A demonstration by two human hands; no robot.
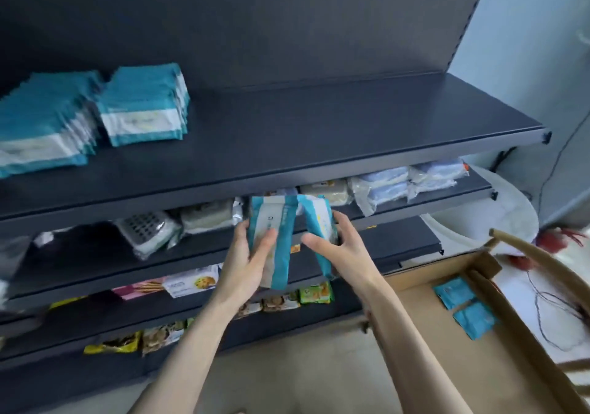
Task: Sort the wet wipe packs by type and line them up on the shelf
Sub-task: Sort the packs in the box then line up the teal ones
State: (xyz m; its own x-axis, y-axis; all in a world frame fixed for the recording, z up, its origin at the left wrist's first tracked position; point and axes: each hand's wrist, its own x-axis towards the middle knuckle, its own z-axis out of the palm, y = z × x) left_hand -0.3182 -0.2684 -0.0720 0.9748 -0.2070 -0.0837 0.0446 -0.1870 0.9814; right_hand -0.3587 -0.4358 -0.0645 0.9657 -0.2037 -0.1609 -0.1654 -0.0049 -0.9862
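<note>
My left hand [247, 254] grips a teal-and-white wet wipe pack [274, 238], thumb across its front. Beside it my right hand [341, 247] holds a second teal-and-white pack [319, 222] upright by its edges. Both packs hang in front of the lower shelves, below the front lip of the dark top shelf [319, 145]. On that shelf's left end stand two rows of the same teal packs, one [143, 107] next to another [41, 126]. Two small teal sachets [453, 292] [475, 319] lie in the cardboard box [526, 365] at the lower right.
The shelf below holds white and blue wrapped packs [402, 183] and a metal grater [143, 228]. Snack packets [287, 298] fill the lower shelves. A white round object [498, 212] and loose cables [558, 311] lie on the floor to the right.
</note>
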